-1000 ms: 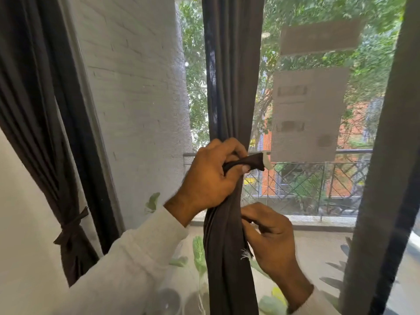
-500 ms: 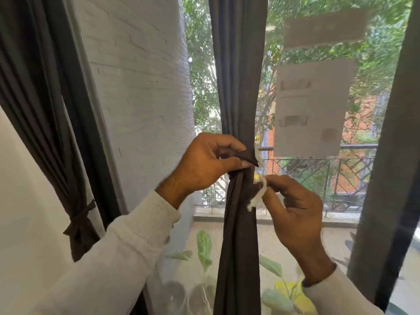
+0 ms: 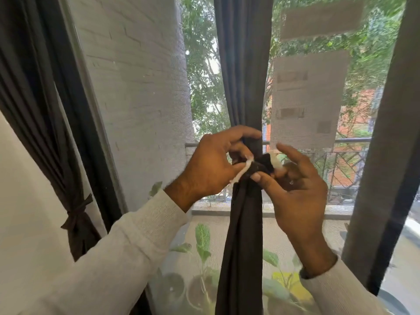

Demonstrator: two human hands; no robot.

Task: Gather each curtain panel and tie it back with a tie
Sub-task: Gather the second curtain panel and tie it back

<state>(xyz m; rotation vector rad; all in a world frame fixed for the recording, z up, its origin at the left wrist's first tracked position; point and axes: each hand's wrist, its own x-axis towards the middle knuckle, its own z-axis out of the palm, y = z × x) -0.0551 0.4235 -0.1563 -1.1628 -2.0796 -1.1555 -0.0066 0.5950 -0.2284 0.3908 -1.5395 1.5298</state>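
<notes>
Pinching both tie [image 3: 261,165] ends now, left hand [image 3: 213,164] and right hand [image 3: 295,185] have crossed them around the curtain [image 3: 244,235].

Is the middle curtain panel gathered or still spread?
Gathered. The middle curtain panel is bunched into a narrow column, cinched by the dark tie that the left hand and right hand hold; knot not finished.

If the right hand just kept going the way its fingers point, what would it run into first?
Most likely the gathered curtain panel. The right hand points up and leftward, its fingers already at the dark tie wrapped round that panel. Beyond it sits the left hand; depth is hard to judge.
</notes>
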